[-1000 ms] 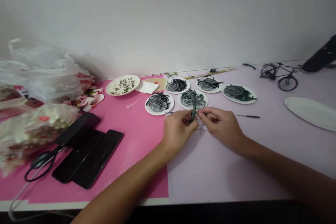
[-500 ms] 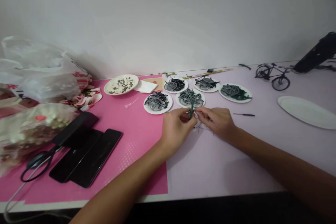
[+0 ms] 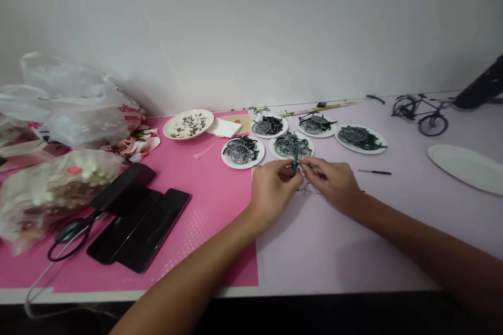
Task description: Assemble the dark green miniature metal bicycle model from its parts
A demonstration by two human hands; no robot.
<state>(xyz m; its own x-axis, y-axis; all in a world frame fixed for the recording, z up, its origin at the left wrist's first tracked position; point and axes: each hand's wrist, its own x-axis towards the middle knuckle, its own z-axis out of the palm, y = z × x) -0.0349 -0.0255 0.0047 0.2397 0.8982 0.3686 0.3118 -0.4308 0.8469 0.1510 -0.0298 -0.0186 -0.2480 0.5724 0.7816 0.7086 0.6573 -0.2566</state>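
My left hand [image 3: 275, 188] is closed on a small dark green part [image 3: 295, 161], held upright between thumb and fingers. Close beside it, my right hand [image 3: 334, 183] pinches at something too small to make out. Just beyond my hands is a white plate of grey wheels and green pieces [image 3: 291, 144]. Around it stand a plate with black parts [image 3: 242, 152], two further plates of parts [image 3: 269, 125] [image 3: 316, 124] and a plate with green parts [image 3: 360, 138]. Thin pieces [image 3: 308, 190] lie under my fingers, partly hidden.
A small screwdriver [image 3: 375, 171], an oval white plate [image 3: 467, 167] and a model bicycle [image 3: 420, 114] are on the right. On the left are black phones [image 3: 155, 230], plastic bags [image 3: 70, 110] and a dish of small pieces [image 3: 188, 124]. The table edge [image 3: 334, 293] runs in front.
The whole view has shifted, so the table and its objects appear a little further right. Both hands stay together, with the green part still in my left hand.
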